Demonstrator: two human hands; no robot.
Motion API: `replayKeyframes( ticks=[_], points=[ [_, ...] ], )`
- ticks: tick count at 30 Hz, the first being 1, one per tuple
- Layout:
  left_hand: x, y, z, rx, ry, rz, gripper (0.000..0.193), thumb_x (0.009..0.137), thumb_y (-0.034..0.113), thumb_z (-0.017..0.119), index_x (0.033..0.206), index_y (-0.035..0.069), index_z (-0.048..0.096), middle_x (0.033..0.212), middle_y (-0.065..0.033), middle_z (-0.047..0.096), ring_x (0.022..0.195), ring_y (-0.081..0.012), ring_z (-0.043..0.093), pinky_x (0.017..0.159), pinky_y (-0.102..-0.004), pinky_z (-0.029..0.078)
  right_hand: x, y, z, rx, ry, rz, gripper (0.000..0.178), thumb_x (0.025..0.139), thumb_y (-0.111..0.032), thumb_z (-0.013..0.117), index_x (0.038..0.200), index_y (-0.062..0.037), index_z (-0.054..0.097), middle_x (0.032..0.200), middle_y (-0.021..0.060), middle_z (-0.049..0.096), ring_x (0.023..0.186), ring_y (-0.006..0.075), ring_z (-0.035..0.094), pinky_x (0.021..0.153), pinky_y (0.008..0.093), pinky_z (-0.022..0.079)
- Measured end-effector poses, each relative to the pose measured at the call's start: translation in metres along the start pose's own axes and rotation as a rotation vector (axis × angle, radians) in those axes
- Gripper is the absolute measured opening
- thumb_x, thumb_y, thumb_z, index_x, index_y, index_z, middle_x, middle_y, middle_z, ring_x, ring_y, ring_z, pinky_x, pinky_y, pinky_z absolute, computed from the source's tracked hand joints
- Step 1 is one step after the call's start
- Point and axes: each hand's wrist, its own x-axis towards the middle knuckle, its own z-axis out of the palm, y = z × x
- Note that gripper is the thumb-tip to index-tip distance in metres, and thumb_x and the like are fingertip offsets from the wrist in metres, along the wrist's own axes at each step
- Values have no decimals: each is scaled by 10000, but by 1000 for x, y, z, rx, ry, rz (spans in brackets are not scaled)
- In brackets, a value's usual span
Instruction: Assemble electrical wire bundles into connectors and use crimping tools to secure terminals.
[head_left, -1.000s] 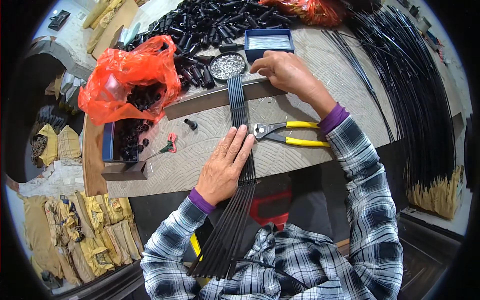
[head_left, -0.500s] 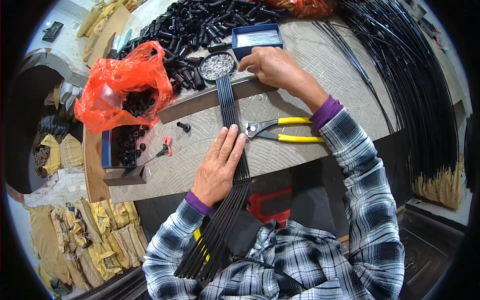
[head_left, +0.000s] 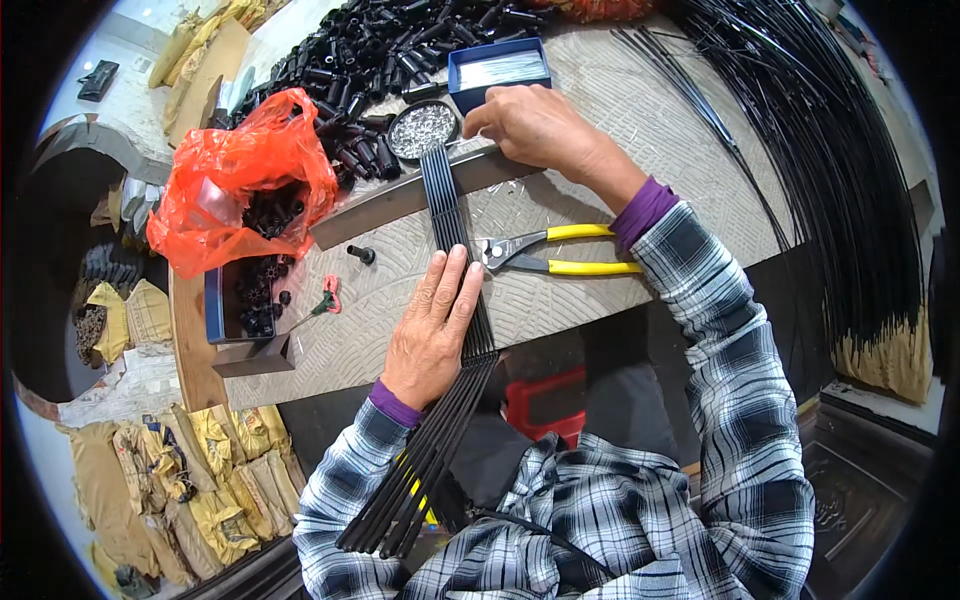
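My left hand (head_left: 428, 335) lies flat, fingers stretched out, on a row of thin black rods (head_left: 440, 200) side by side. Their near ends fan out past the table edge, below my wrist. At the far ends, my right hand (head_left: 535, 125) is over a grey metal bar (head_left: 375, 210), thumb and forefinger pinched together; anything between them is too small to name. Small silver metal pieces (head_left: 423, 128) fill a round black dish (head_left: 457, 126) beside those fingertips. Nippers with yellow handles (head_left: 595, 268) lie right of the rods, jaws beside them.
A blue box (head_left: 500, 97) of thin silver pins stands behind my right hand. Black tubes (head_left: 370, 60) are heaped at the back. On the left are an orange plastic bag (head_left: 245, 180), small red-handled scissors (head_left: 328, 297) and a black cap (head_left: 361, 254). Long black rods (head_left: 830, 170) hang at right.
The view has shifted slightly. My left hand stays flat on the rods, and my right hand stays by their far ends with only a slight change of the fingers.
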Motion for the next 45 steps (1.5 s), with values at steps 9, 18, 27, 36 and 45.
replayKeyframes(
  ticks=[9,18,27,36,45],
  points=[
    [0,0,2,0,7,3,571,741,-53,440,1298,55,384,1379,-156,311,1281,-315,296,1022,-387,321,1,0,1,-3,-12,11,155,794,-127,583,900,-180,683,801,42,610,756,214,609,659,345,473],
    [1,1,2,14,2,-8,568,735,-57,442,1290,56,397,1373,-154,321,1275,-321,303,1019,-389,325,5,0,10,-98,93,-160,210,756,-64,565,882,-183,683,783,27,607,720,205,607,594,324,463],
    [-1,1,-4,43,14,-5,546,749,-24,451,1287,51,399,1364,-156,332,1274,-331,300,1016,-393,326,15,-12,14,-40,47,-192,243,773,-102,559,1007,-161,590,893,66,597,812,262,601,643,373,467],
    [-8,-9,1,114,-24,54,620,766,250,574,1305,29,360,1389,-177,273,1287,-340,264,1028,-402,294,7,-3,-8,-51,-32,-135,111,784,-159,560,863,-125,630,778,5,609,760,231,599,607,354,434],
    [-12,-5,-13,19,50,-26,667,758,296,593,1324,52,337,1393,-161,275,1304,-330,233,1035,-423,270,20,-5,5,204,195,-10,198,826,-164,586,1009,-96,620,954,114,636,813,208,633,700,301,480]
  ],
)
